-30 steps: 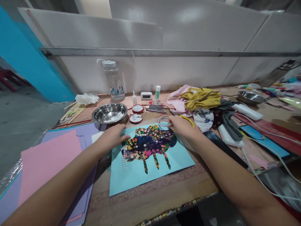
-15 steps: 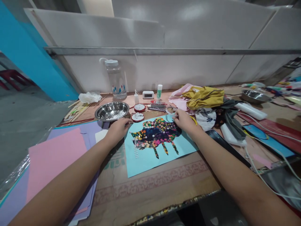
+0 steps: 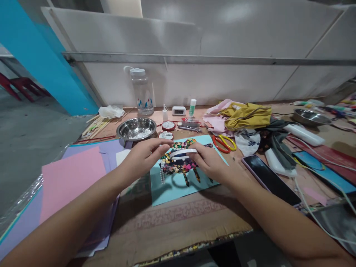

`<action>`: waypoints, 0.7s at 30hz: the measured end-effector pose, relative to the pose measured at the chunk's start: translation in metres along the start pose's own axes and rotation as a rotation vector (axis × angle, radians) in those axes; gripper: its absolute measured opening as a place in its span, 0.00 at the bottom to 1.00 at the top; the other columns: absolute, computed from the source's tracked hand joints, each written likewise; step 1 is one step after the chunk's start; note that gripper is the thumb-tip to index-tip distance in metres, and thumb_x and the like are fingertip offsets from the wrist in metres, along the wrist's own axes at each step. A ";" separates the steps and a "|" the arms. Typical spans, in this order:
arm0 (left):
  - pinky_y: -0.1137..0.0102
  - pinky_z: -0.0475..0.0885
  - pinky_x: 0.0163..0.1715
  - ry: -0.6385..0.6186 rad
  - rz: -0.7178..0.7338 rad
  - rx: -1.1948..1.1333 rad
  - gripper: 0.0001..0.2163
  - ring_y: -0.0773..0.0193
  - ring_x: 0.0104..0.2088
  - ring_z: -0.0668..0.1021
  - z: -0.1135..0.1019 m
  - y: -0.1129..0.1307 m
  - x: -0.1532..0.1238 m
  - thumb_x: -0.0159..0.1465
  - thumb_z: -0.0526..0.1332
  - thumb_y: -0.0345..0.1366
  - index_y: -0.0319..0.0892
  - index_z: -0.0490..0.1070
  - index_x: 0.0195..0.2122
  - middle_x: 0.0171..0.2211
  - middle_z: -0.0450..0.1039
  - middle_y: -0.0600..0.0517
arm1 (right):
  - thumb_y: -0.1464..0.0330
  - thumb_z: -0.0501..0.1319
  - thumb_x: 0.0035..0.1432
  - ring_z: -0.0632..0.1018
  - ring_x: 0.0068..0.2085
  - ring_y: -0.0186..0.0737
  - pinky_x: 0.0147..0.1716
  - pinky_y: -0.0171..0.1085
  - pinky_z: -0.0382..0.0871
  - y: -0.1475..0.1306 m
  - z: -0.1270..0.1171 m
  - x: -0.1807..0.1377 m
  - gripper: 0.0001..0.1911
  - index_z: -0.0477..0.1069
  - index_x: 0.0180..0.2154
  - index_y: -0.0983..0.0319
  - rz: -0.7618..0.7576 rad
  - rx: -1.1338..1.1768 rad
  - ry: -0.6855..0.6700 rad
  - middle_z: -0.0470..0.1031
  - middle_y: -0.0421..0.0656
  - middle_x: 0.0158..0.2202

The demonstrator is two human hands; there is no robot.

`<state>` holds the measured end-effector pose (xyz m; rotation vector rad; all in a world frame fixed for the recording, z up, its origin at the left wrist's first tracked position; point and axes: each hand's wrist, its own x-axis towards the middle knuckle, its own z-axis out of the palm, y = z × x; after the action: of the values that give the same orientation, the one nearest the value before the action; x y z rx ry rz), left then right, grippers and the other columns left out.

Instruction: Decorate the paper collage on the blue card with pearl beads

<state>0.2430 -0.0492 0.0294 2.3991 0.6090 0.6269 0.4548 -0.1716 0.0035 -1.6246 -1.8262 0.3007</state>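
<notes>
My right hand (image 3: 207,160) pinches a whitish roll of tape (image 3: 183,151), held tilted above the artwork. Just left of the roll hovers my left hand (image 3: 144,157), thumb and fingers apart, holding nothing I can see. Beneath both hands lies a light-blue sheet (image 3: 164,196) bearing a dark, floral-patterned cutout (image 3: 182,168) with pointed strips below it. A short strip of pearl-like beads (image 3: 162,174) sits at the cutout's left side. My hands and the roll hide part of the cutout.
Pink paper (image 3: 72,178) and purple sheets are stacked at left. Behind stand a steel bowl (image 3: 136,129), a water bottle (image 3: 143,92), a glue stick (image 3: 192,107) and small red-rimmed tins (image 3: 168,125). Scissors (image 3: 225,144), a phone (image 3: 271,178) and crumpled cloth (image 3: 247,116) lie at right.
My right hand has brought the roll of tape from the sheet's upper right to above its middle, uncovering the scissors. My left hand has moved right from beside the tins, its fingers now spread.
</notes>
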 end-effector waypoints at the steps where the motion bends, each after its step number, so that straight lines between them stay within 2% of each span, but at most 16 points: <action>1: 0.68 0.73 0.38 -0.019 0.011 -0.035 0.17 0.60 0.40 0.80 -0.001 0.006 -0.002 0.69 0.56 0.47 0.45 0.76 0.50 0.45 0.80 0.49 | 0.63 0.50 0.69 0.70 0.28 0.36 0.29 0.34 0.59 0.000 0.002 -0.001 0.12 0.66 0.35 0.59 -0.024 0.021 -0.004 0.70 0.40 0.27; 3: 0.70 0.72 0.35 -0.054 0.050 -0.082 0.14 0.62 0.38 0.80 0.000 0.014 -0.005 0.66 0.62 0.45 0.45 0.78 0.47 0.43 0.81 0.50 | 0.63 0.52 0.69 0.71 0.29 0.36 0.29 0.34 0.60 0.001 0.005 -0.003 0.10 0.68 0.38 0.60 -0.050 0.059 -0.013 0.71 0.40 0.29; 5: 0.71 0.72 0.36 -0.059 0.091 -0.110 0.11 0.63 0.38 0.80 0.003 0.015 -0.007 0.66 0.63 0.42 0.45 0.79 0.44 0.41 0.81 0.51 | 0.64 0.55 0.67 0.71 0.30 0.36 0.30 0.34 0.62 0.002 0.007 -0.004 0.07 0.69 0.40 0.60 -0.038 0.119 0.001 0.72 0.40 0.30; 8: 0.70 0.73 0.37 0.009 0.070 -0.125 0.10 0.64 0.36 0.80 0.005 0.006 -0.005 0.67 0.62 0.41 0.43 0.79 0.43 0.38 0.81 0.51 | 0.67 0.60 0.63 0.73 0.31 0.36 0.32 0.35 0.66 0.002 0.008 -0.003 0.07 0.70 0.43 0.60 0.015 0.256 0.100 0.74 0.40 0.32; 11: 0.68 0.74 0.43 0.067 0.060 -0.185 0.11 0.62 0.42 0.80 0.006 -0.008 -0.001 0.67 0.62 0.41 0.43 0.78 0.46 0.43 0.81 0.49 | 0.69 0.59 0.63 0.76 0.36 0.37 0.37 0.38 0.70 0.001 0.007 -0.001 0.10 0.72 0.46 0.60 0.017 0.334 0.197 0.76 0.43 0.39; 13: 0.66 0.74 0.48 0.074 0.084 -0.240 0.10 0.61 0.46 0.80 0.007 -0.016 0.002 0.67 0.62 0.41 0.44 0.77 0.46 0.46 0.80 0.49 | 0.70 0.59 0.64 0.77 0.44 0.40 0.42 0.40 0.71 0.002 0.007 0.001 0.10 0.73 0.46 0.59 -0.017 0.351 0.235 0.76 0.45 0.45; 15: 0.65 0.74 0.50 0.068 0.089 -0.255 0.10 0.60 0.48 0.80 0.009 -0.022 0.003 0.67 0.62 0.40 0.44 0.78 0.46 0.48 0.79 0.49 | 0.70 0.59 0.64 0.76 0.48 0.41 0.46 0.42 0.71 0.003 0.006 0.002 0.08 0.75 0.44 0.59 -0.050 0.353 0.266 0.76 0.45 0.47; 21: 0.65 0.76 0.43 0.044 0.059 -0.107 0.14 0.59 0.42 0.81 0.010 -0.016 0.001 0.67 0.61 0.43 0.46 0.76 0.51 0.46 0.80 0.48 | 0.66 0.61 0.64 0.78 0.45 0.41 0.45 0.42 0.72 0.005 0.009 0.001 0.10 0.77 0.45 0.58 -0.019 0.290 0.239 0.80 0.44 0.44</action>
<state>0.2449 -0.0411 0.0121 2.3156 0.5111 0.7209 0.4537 -0.1679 -0.0058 -1.3779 -1.5390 0.3315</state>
